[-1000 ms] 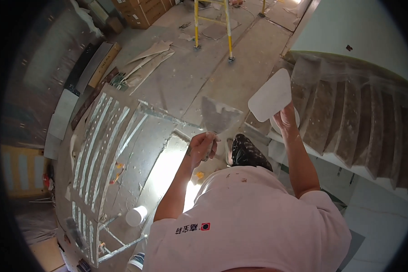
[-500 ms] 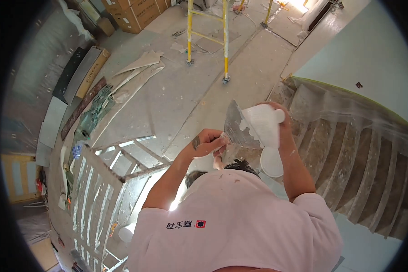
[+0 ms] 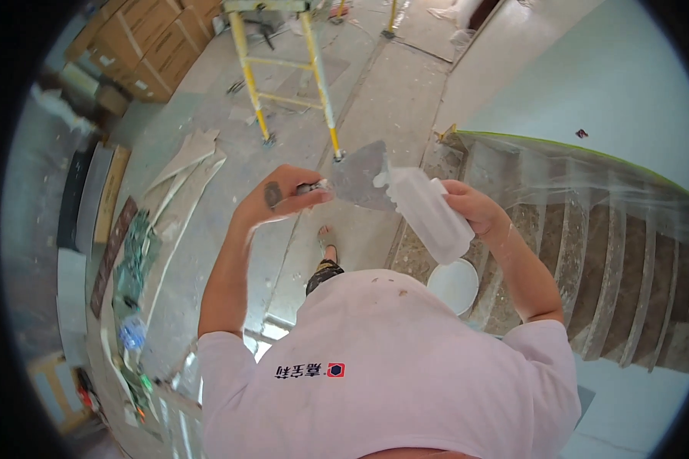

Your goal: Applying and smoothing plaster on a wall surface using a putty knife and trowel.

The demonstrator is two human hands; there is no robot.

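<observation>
In my left hand (image 3: 283, 197) is the handle of a wide putty knife (image 3: 361, 176), with the fingers closed round it. Its grey, flared blade points right and carries a small white dab near its edge. My right hand (image 3: 478, 206) grips a white slab-shaped tool (image 3: 432, 218) at its upper right side. Ragged, putty-like bumps line the slab's left edge. Blade and slab meet or overlap at that edge; blur hides whether they touch. Below the slab, beside my right arm, stands a round white bucket (image 3: 453, 285).
Plastic-covered stairs (image 3: 574, 229) run along the right. A yellow stepladder (image 3: 287, 99) stands ahead, with cardboard boxes (image 3: 145, 53) at the far left. Boards (image 3: 184, 161) and crumpled green sheeting (image 3: 134, 256) lie on the left floor. My foot (image 3: 329, 251) shows below the knife.
Both hands have moved apart and the knife has shifted left with my left hand. The white slab has tilted, its lower end swinging down. The whole view has shifted, with the ladder now further left.
</observation>
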